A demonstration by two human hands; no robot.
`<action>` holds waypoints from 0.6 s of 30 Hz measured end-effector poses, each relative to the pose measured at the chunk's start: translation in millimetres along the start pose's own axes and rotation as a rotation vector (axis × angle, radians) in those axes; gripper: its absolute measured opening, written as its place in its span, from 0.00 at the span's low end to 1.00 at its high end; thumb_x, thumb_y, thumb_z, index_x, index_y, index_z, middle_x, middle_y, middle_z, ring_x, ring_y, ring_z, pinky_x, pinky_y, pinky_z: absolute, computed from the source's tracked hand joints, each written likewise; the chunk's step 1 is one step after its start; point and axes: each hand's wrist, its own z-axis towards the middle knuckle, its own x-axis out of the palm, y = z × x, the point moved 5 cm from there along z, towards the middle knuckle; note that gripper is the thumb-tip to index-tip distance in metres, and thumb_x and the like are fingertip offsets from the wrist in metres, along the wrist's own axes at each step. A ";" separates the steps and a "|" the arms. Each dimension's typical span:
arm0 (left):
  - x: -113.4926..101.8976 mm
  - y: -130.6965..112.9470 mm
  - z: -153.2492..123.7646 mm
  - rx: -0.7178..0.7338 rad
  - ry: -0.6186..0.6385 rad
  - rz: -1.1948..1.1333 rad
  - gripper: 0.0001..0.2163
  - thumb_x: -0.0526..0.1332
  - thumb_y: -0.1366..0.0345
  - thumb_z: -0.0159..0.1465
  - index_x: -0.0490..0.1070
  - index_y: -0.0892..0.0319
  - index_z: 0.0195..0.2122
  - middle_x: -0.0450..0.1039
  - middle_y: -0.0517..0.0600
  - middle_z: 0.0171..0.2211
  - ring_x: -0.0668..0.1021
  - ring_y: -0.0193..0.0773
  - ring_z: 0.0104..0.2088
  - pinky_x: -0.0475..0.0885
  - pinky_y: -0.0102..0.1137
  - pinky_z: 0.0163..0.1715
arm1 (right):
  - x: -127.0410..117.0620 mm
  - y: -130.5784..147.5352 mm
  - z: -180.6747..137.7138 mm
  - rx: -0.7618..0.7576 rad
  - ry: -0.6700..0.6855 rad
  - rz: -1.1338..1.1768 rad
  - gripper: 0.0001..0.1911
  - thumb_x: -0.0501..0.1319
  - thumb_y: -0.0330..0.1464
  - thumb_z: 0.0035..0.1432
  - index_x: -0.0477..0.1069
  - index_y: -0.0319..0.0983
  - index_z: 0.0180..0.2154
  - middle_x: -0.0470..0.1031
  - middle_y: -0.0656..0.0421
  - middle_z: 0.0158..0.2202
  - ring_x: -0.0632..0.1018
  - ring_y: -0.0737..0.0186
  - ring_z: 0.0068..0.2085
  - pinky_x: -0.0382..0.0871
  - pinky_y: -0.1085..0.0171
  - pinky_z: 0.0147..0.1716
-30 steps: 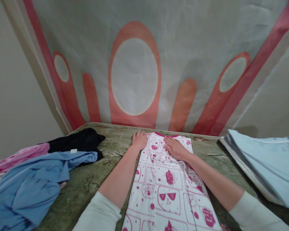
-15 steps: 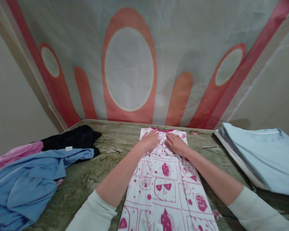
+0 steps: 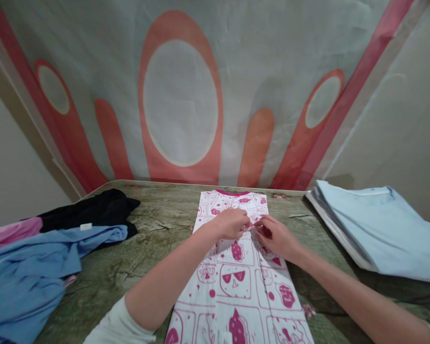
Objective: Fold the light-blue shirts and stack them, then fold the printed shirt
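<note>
A white garment with pink cartoon prints (image 3: 235,282) and a pink neckband lies flat on the table, folded into a long narrow strip with its neck at the far end. Over its upper part, my left hand (image 3: 232,223) has its fingers curled and closed on a bit of the cloth. Close beside it, my right hand (image 3: 278,237) pinches the same area with thumb and fingers. The fingertips of both hands nearly meet, and the pinched cloth is mostly hidden beneath them.
Crumpled blue clothing (image 3: 32,267), a black garment (image 3: 89,210) and a pink one (image 3: 14,233) lie heaped at left. A folded stack topped by a light blue garment (image 3: 376,229) sits at right on the wood-patterned table (image 3: 146,258). A printed backdrop (image 3: 179,105) rises behind.
Both hands have gone from lying flat near the neckline to pinching cloth lower on the garment, nearer me and closer together. The view has shifted slightly to the right.
</note>
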 end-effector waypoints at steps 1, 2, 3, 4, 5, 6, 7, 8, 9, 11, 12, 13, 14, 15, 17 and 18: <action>0.9 -0.7 -0.8 -0.004 0.009 0.026 0.06 0.58 0.70 0.54 0.71 0.58 0.33 0.70 0.49 0.33 0.73 0.39 0.35 0.66 0.31 0.35 | 1.9 3.7 -4.4 -0.028 0.004 -0.007 0.07 0.56 0.33 0.56 0.70 0.39 0.36 0.69 0.56 0.34 0.70 0.61 0.35 0.66 0.63 0.34; 1.4 -1.0 -1.7 -0.009 0.015 0.046 0.05 0.59 0.70 0.54 0.71 0.58 0.32 0.70 0.49 0.33 0.73 0.39 0.34 0.66 0.31 0.34 | 3.5 6.6 -7.5 -0.057 0.007 -0.017 0.08 0.56 0.32 0.56 0.71 0.39 0.37 0.69 0.55 0.35 0.70 0.60 0.36 0.66 0.62 0.36; 1.6 -1.2 -2.8 -0.015 0.017 0.064 0.04 0.59 0.69 0.54 0.71 0.58 0.31 0.71 0.49 0.33 0.73 0.39 0.34 0.66 0.31 0.34 | 4.7 8.9 -9.4 -0.083 0.010 -0.031 0.08 0.56 0.31 0.57 0.71 0.39 0.38 0.69 0.55 0.36 0.70 0.60 0.37 0.65 0.61 0.37; 1.4 -1.4 -4.0 -0.024 0.018 0.080 0.04 0.59 0.69 0.55 0.71 0.57 0.31 0.71 0.49 0.33 0.73 0.39 0.34 0.66 0.31 0.34 | 5.6 10.8 -10.5 -0.105 0.016 -0.050 0.10 0.55 0.31 0.58 0.71 0.39 0.40 0.69 0.54 0.37 0.70 0.59 0.38 0.65 0.60 0.38; 0.9 -1.5 -5.3 -0.034 0.019 0.095 0.04 0.59 0.69 0.55 0.71 0.57 0.31 0.71 0.49 0.33 0.73 0.39 0.34 0.66 0.31 0.34 | 6.2 12.5 -11.0 -0.121 0.024 -0.077 0.11 0.54 0.30 0.59 0.71 0.40 0.41 0.70 0.54 0.38 0.70 0.59 0.39 0.65 0.60 0.38; 0.2 -1.9 -6.5 -0.045 0.020 0.108 0.04 0.58 0.69 0.55 0.71 0.58 0.32 0.71 0.50 0.33 0.74 0.40 0.34 0.66 0.31 0.34 | 6.5 14.1 -11.3 -0.134 0.033 -0.110 0.12 0.53 0.30 0.59 0.71 0.40 0.42 0.70 0.53 0.39 0.70 0.58 0.39 0.65 0.59 0.38; -0.6 -2.5 -7.8 -0.057 0.022 0.118 0.04 0.58 0.68 0.56 0.72 0.58 0.32 0.71 0.50 0.33 0.74 0.40 0.34 0.66 0.31 0.34 | 6.5 15.7 -11.4 -0.144 0.042 -0.147 0.12 0.52 0.30 0.60 0.71 0.40 0.43 0.70 0.53 0.39 0.70 0.58 0.39 0.65 0.58 0.38; -1.5 -3.4 -9.0 -0.066 0.024 0.123 0.05 0.57 0.68 0.56 0.72 0.58 0.32 0.72 0.51 0.33 0.74 0.40 0.34 0.67 0.31 0.34 | 6.2 17.4 -11.6 -0.151 0.051 -0.182 0.13 0.52 0.30 0.60 0.71 0.40 0.43 0.70 0.53 0.40 0.70 0.58 0.39 0.65 0.58 0.38; -2.3 -4.6 -10.4 -0.071 0.022 0.124 0.05 0.57 0.68 0.57 0.72 0.58 0.32 0.72 0.51 0.33 0.74 0.40 0.35 0.66 0.32 0.35 | 5.9 18.7 -11.8 -0.154 0.060 -0.212 0.13 0.51 0.30 0.61 0.72 0.41 0.43 0.70 0.53 0.40 0.70 0.57 0.39 0.65 0.58 0.38; -3.7 -6.7 -13.5 -0.079 -0.006 0.112 0.07 0.55 0.67 0.60 0.72 0.58 0.35 0.72 0.52 0.36 0.73 0.40 0.39 0.66 0.33 0.38 | 5.3 20.2 -12.5 -0.150 0.081 -0.254 0.13 0.50 0.31 0.61 0.72 0.41 0.43 0.71 0.53 0.41 0.70 0.57 0.40 0.65 0.57 0.39; -3.7 -7.0 -15.6 -0.089 -0.031 0.104 0.09 0.53 0.66 0.62 0.72 0.58 0.37 0.72 0.52 0.39 0.72 0.41 0.42 0.65 0.34 0.41 | 5.0 20.1 -12.9 -0.144 0.085 -0.266 0.14 0.50 0.32 0.62 0.72 0.41 0.43 0.71 0.53 0.42 0.70 0.57 0.41 0.65 0.57 0.40; -3.0 -6.4 -18.1 -0.109 -0.058 0.098 0.10 0.51 0.66 0.63 0.70 0.57 0.41 0.71 0.52 0.43 0.71 0.41 0.45 0.63 0.36 0.45 | 4.6 19.3 -13.3 -0.134 0.082 -0.274 0.14 0.49 0.33 0.62 0.71 0.41 0.44 0.70 0.53 0.44 0.70 0.56 0.43 0.65 0.56 0.42; -1.1 -4.6 -21.0 -0.140 -0.080 0.093 0.12 0.49 0.64 0.65 0.68 0.57 0.45 0.68 0.52 0.48 0.68 0.42 0.49 0.60 0.39 0.49 | 4.5 17.9 -13.7 -0.122 0.075 -0.278 0.15 0.49 0.34 0.62 0.70 0.41 0.46 0.69 0.53 0.47 0.69 0.56 0.46 0.64 0.56 0.44; 2.4 -2.1 -24.1 -0.178 -0.086 0.086 0.14 0.47 0.63 0.66 0.65 0.56 0.50 0.65 0.53 0.52 0.65 0.43 0.53 0.56 0.42 0.52 | 4.7 16.0 -14.1 -0.107 0.067 -0.279 0.17 0.48 0.35 0.63 0.68 0.41 0.49 0.68 0.53 0.50 0.68 0.55 0.49 0.63 0.55 0.47; 13.1 3.7 -29.7 -0.244 -0.051 0.063 0.18 0.44 0.58 0.67 0.58 0.54 0.57 0.57 0.53 0.59 0.58 0.45 0.58 0.50 0.47 0.55 | 7.4 11.5 -14.9 -0.082 0.081 -0.280 0.21 0.46 0.37 0.63 0.61 0.38 0.55 0.63 0.52 0.56 0.64 0.56 0.55 0.58 0.55 0.53; 19.2 6.5 -31.7 -0.266 -0.021 0.048 0.20 0.42 0.56 0.68 0.55 0.53 0.59 0.53 0.52 0.61 0.55 0.45 0.60 0.48 0.48 0.55 | 10.1 9.1 -15.2 -0.075 0.112 -0.285 0.24 0.45 0.38 0.63 0.57 0.37 0.58 0.60 0.51 0.58 0.61 0.56 0.57 0.56 0.55 0.55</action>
